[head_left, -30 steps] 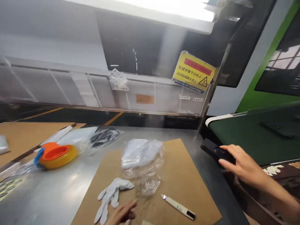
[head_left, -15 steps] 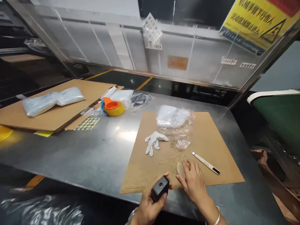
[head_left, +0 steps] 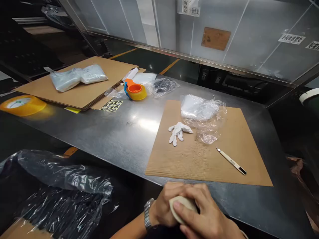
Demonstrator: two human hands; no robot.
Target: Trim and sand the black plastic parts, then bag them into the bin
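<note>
Both hands are together in front of the table's near edge. My right hand (head_left: 205, 212) is closed on a cream-coloured rounded pad (head_left: 180, 207), its thumb lying across the face. My left hand (head_left: 165, 202), with a metal watch at the wrist, is wrapped round the far side against the pad. The black block seen in it earlier is almost wholly covered, with only a dark sliver showing beside the pad. On the cardboard sheet (head_left: 169, 162) beyond lie a craft knife (head_left: 231, 161) marked A26, a white glove (head_left: 178, 132) and a clear bag with white contents (head_left: 199, 108).
A tape dispenser (head_left: 136, 91), a sticker sheet (head_left: 111, 105) and a bag with dark contents (head_left: 163, 85) lie on the metal table (head_left: 109, 136). Stacked cardboard (head_left: 82, 96) bears filled bags (head_left: 79, 78). A yellow tape roll (head_left: 23, 105) is at left. A plastic-lined box (head_left: 62, 192) stands below.
My right hand has lifted the pad off the cardboard and brought it to my left hand, covering the black block. The view has tilted down and shifted left.
</note>
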